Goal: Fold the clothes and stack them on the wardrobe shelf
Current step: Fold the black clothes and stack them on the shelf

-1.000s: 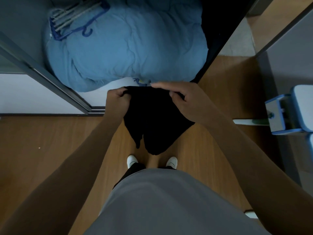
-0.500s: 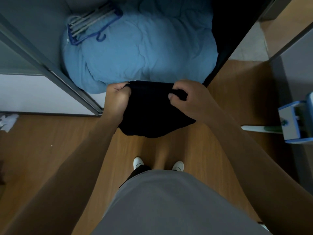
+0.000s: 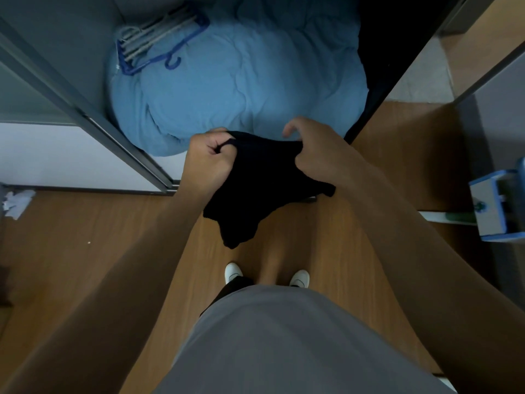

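Closest to me is my grey top, and past its hem my two white shoes stand on the wooden floor. Straight ahead at 12 o'clock, in the air above the shoes, hangs the black garment, held between both hands.

The left hand, at 11 o'clock of the cloth, has its grip clamped round the upper edge, fingers curled into a fist with fabric bunched through it. The right hand, at 1 o'clock, has its grip pinched on the other end of that edge between the thumb and the lower fingers. Its forefinger stands loosely clear of the cloth. The garment sags between them in an uneven bundle, one corner drooping toward 6 o'clock, well off the floor.

At 9 o'clock a crumpled paper lies on the floor. At 3 o'clock sits a blue-and-white object that I cannot identify.

Farther on at 12 o'clock, the open wardrobe holds a blue duvet, with a bunch of hangers lying on it at 11 o'clock.

I judge the task to be at an early stage. The garment is gathered rather than squared, so its fold is unfinished. I see no folded stack and no shelf to take one. Whether other clothes wait, I cannot tell.
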Motion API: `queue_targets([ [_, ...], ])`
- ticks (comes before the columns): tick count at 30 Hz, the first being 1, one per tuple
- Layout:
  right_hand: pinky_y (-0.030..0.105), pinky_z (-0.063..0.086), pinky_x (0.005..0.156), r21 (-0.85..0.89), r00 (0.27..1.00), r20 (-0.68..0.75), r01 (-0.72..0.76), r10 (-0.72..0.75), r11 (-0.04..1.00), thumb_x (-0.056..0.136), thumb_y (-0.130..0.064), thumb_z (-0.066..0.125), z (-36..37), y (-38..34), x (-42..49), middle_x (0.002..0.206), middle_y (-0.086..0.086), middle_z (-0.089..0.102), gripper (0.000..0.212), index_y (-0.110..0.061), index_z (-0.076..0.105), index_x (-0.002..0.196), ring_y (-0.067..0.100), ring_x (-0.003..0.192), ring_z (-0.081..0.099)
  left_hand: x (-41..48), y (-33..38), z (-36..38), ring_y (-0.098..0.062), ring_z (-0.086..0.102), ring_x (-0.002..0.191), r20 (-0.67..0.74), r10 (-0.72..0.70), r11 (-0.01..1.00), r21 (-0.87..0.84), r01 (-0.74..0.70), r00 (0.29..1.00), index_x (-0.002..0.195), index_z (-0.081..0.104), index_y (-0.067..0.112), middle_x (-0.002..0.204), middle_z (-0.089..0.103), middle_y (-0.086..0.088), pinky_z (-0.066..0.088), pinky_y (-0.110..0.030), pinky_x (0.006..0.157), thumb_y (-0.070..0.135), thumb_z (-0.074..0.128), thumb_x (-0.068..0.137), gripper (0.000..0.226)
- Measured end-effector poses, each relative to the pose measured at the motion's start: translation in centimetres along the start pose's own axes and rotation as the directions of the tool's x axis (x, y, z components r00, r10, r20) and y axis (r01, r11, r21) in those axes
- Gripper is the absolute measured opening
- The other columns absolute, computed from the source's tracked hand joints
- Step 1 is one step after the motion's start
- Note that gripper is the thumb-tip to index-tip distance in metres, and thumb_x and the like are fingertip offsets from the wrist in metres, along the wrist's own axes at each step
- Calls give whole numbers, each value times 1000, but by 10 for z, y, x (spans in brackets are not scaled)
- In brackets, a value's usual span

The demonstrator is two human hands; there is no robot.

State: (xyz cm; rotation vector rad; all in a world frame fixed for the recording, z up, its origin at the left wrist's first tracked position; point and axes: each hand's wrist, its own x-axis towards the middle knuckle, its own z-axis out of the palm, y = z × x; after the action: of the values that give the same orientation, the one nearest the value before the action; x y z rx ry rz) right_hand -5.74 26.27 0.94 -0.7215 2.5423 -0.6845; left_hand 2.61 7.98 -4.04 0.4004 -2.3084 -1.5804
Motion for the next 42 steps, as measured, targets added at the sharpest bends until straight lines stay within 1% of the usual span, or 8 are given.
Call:
queue_targets([
  [4,34,43,72,-227,996,61,-46,62,973,85,-3,49,2,-14,12,81,6,51,10,-8,53,77,28,86,54,-1,2,10,-36,54,65,5,100,992,73,-100,995,66,58,-9,72,55,-26,40,-40,57,-5,45,76,17],
  [8,41,42,68,-18,987,-162,11,-14,1000,69,-1,44,-1,-19,7,71,10,49,21,-16,42,54,31,73,53,0,-1,5,-21,46,60,6,100,992,70,-100,995,62,51,-9,69,50,-25,35,-37,54,-4,45,76,16],
  [12,41,40,60,56,990,-141,5,3,998,60,-14,41,-2,-15,3,58,10,46,8,-11,43,53,26,61,50,-1,-9,-2,-21,46,62,28,109,989,94,-111,994,63,52,-11,70,51,-26,34,-32,55,-5,46,76,15],
  [18,31,38,59,-44,1000,19,21,-20,999,79,-56,70,2,-11,5,57,-7,52,46,-26,49,51,9,59,52,-1,-17,-3,-25,47,66,86,160,975,144,-172,983,64,55,-9,66,51,-22,35,-30,62,-6,45,73,14],
  [24,35,36,64,-71,989,-4,149,-150,986,88,-45,69,-8,-25,3,53,-8,44,48,-28,48,48,9,64,47,-4,-47,-10,-27,48,78,341,248,930,177,-321,907,60,55,-5,67,51,-16,38,-32,75,-12,45,70,15],
  [30,45,44,64,228,967,-35,253,-252,940,90,-25,72,-22,-28,5,84,33,67,41,15,68,81,44,77,64,-12,-94,4,8,52,58,339,-33,962,266,-62,940,75,54,-6,62,52,7,38,-3,56,-6,56,72,3],
  [37,32,38,61,433,958,-2,258,-285,864,91,-15,71,-24,-25,3,67,21,64,34,9,65,67,27,57,55,-18,-125,6,-9,52,62,350,-297,924,341,174,888,65,51,26,62,54,7,39,-16,56,-13,61,83,45],
  [42,34,54,92,450,978,145,71,-151,890,91,-17,71,-28,-3,7,103,14,75,16,-7,77,102,28,100,70,-19,-130,-31,5,54,57,149,-426,893,230,387,893,83,66,3,72,56,-2,41,-10,60,-24,47,86,33],
])
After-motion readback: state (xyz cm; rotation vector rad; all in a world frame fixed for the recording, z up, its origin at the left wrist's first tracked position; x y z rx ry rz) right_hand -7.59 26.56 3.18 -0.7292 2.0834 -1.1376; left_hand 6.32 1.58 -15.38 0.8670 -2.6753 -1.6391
